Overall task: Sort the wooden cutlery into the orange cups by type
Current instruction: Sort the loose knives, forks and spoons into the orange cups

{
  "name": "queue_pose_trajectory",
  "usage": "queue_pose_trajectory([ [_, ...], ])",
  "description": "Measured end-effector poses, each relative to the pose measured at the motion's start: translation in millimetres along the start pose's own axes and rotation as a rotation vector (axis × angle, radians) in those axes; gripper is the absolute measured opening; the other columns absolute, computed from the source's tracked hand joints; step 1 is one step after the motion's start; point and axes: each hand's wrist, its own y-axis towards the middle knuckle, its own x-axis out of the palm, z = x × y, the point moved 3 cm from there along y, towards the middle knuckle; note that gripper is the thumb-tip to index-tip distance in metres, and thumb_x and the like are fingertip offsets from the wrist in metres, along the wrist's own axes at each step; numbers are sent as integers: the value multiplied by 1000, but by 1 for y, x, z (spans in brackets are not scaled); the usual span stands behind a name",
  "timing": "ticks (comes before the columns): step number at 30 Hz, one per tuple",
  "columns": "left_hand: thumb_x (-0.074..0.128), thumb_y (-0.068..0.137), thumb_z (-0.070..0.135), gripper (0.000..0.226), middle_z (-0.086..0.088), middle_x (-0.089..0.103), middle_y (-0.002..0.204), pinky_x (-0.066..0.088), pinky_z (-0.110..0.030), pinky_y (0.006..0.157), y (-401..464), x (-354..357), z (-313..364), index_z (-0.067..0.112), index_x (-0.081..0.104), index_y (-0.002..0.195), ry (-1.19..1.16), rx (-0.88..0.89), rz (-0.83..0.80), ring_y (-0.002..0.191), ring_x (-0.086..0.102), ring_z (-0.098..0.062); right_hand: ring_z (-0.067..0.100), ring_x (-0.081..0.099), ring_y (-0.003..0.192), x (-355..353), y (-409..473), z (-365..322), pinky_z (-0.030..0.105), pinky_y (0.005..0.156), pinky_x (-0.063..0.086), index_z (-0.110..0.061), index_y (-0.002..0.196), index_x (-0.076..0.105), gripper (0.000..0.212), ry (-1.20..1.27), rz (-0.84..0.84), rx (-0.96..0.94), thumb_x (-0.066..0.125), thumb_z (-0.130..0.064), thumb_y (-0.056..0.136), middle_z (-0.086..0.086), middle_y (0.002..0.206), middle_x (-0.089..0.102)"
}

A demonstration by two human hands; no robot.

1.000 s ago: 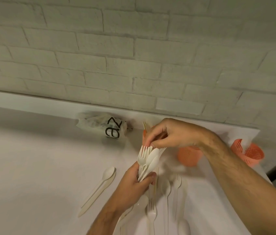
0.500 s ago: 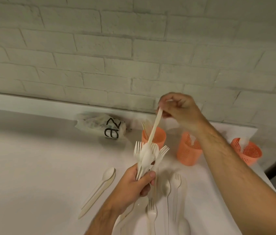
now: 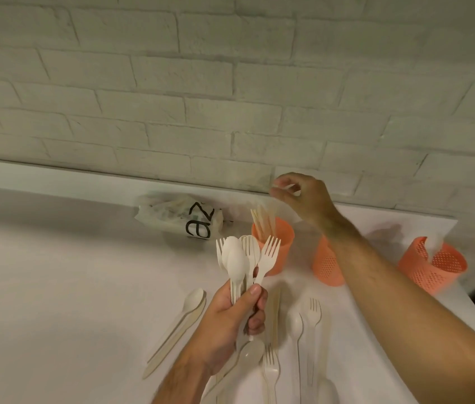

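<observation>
Our left hand (image 3: 232, 319) has its grip clenched around a fanned bundle of pale wooden forks and spoons (image 3: 243, 259), taken low on the handles with the heads standing up. Our right hand (image 3: 303, 198) hovers beyond and above that grip, over the nearest orange plastic cup (image 3: 277, 249), which already has thin wooden sticks or knives standing in it. Its fingertips are pinched close together, and motion blur keeps us from telling whether they hold a piece or have let go.

We judge this cutlery to be very light, stiff and thin, a little brittle at the tines and smooth enough to slide within a bundle. The flat handle is the sensible place to pinch each piece, drawing it straight up out of the fan.

Just right of the solid cup stands an orange perforated cup (image 3: 325, 266), partly behind our right forearm, and farther right an orange mesh cup (image 3: 434, 266) with something pale in it. Below the left grip, loose forks, spoons and knives (image 3: 297, 325) lie on the smooth white table (image 3: 55, 287), and a spoon and knife pair (image 3: 184, 316) lies to its left. A crumpled printed bag (image 3: 181, 214) rests beyond, against a white painted brick wall (image 3: 230, 83).
</observation>
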Motion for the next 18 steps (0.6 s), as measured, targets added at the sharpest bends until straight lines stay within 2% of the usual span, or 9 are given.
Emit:
queue_pose_trajectory([
  [1,56,95,24,24,-10,39,70,29,-31,55,0,0,0,7,56,79,-2,1,4,56,35,-17,-3,59,81,-4,-9,-8,4,71,42,-15,108,73,26,4,9,15,71,-33,90,-5,100,70],
  [2,56,95,25,24,-10,40,69,29,-31,55,2,3,-2,6,55,80,-1,-5,8,56,35,-17,-1,60,79,-10,-19,-12,7,71,43,-16,108,73,25,41,-21,50,67,-36,93,-5,99,71],
  [5,57,95,28,26,-8,41,69,29,-29,54,5,4,-4,6,54,82,4,-14,48,56,34,-16,10,65,76,-12,-59,-27,24,72,50,-11,104,74,26,328,-393,186,65,-33,93,3,88,73],
  [7,59,96,30,26,-11,42,74,29,-28,52,7,4,-5,6,56,87,-10,-27,100,55,34,-15,11,69,76,-7,-81,-30,21,71,53,-11,107,74,18,407,-529,205,72,-16,89,2,88,76],
  [10,56,94,32,26,-10,48,79,29,-26,49,9,11,-6,7,55,94,-2,-70,121,54,35,-14,13,71,79,-9,-95,-25,23,70,53,-10,103,75,23,469,-390,195,77,-1,82,7,89,77],
  [13,51,96,37,29,-6,50,78,25,-25,48,9,24,-10,8,54,99,-24,-118,87,52,32,-13,10,71,81,-15,-107,-24,20,71,53,-17,102,75,26,511,-311,165,74,2,84,-1,86,77],
  [15,46,99,41,33,-7,50,80,23,-26,48,10,31,-12,9,53,103,-50,-143,68,51,32,-13,7,70,78,-17,-115,-27,17,70,53,-19,108,73,32,499,-299,147,72,3,86,-7,83,75],
  [18,44,100,43,39,-12,49,81,25,-27,48,10,38,-15,6,54,109,-97,-160,56,50,35,-15,8,69,72,-26,-123,-29,17,68,53,-18,117,71,37,489,-266,137,69,4,88,-1,85,75],
])
